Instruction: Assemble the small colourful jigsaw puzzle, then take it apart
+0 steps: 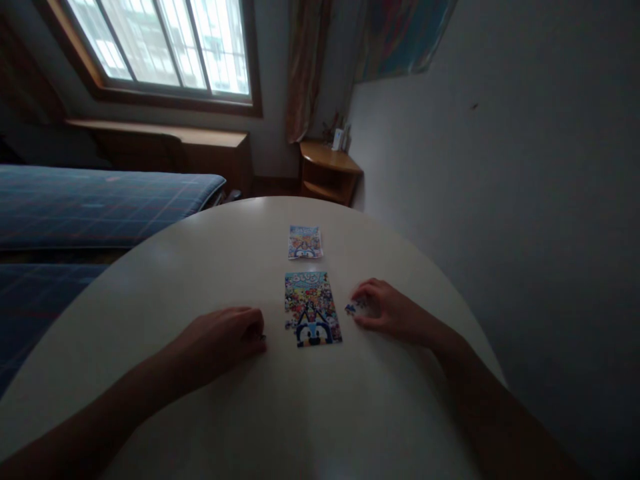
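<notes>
A jigsaw puzzle (313, 300) with a blue cartoon dog lies flat on the white table, its left edge ragged with a gap toward the lower left. Left of it, my left hand (225, 337) is closed, thumb and finger pinching a small dark puzzle piece (263, 337) that is mostly hidden. On the other side, my right hand (387, 310) rests on the table with its thumb and fingers apart, curved about a few loose puzzle pieces (351, 309). Beyond the puzzle lies a smaller picture sheet (305, 242) with a matching design.
The round white table (200, 267) reaches close to the wall (500, 200) on the right. A bed with a blue plaid cover (100, 207) stands at the left. A wooden corner cabinet (330, 160) and a window (170, 47) are at the back.
</notes>
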### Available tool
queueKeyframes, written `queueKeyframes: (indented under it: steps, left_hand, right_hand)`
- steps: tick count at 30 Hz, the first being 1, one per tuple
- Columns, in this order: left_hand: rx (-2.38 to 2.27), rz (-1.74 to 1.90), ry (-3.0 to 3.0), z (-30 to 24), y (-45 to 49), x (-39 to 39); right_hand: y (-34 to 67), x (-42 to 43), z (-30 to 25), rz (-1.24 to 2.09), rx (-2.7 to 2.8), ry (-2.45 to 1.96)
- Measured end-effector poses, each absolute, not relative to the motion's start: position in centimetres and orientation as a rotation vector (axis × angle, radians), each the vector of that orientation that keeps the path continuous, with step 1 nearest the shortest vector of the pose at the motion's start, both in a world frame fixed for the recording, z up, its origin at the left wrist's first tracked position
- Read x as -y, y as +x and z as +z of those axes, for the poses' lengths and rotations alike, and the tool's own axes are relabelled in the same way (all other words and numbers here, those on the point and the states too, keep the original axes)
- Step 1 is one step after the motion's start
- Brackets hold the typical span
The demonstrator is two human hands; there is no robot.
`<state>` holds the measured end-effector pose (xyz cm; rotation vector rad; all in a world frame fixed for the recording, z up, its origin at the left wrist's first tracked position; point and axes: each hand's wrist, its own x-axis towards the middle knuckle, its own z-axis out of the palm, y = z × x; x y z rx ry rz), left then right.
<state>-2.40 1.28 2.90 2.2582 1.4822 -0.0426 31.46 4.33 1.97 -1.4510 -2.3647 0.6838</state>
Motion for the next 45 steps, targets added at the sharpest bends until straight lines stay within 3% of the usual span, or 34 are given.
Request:
queueKeyframes:
  steps: [6,18,26,45]
  left_hand:
    - [-1.539,-0.048,2.333,2.3,-1.4,-0.9]
    - [-1.451,0.271,2.435,0.7,0.1,-0.6]
    - [-1.540,0.364,2.307,0.4,-0.1,-1.5]
    - [-1.534,0.530,2.329,0.1,-0.8,-2.6]
  right_hand:
    - [33.0,-4.8,2.1,0.695,2.305,-1.578]
    - [32.4,-4.7,2.3,0.724,2.350,-1.551]
    - [31.6,-4.3,2.0,1.004,2.301,-1.416]
    - [30.7,-3.3,3.1,0.774,2.421,-1.464]
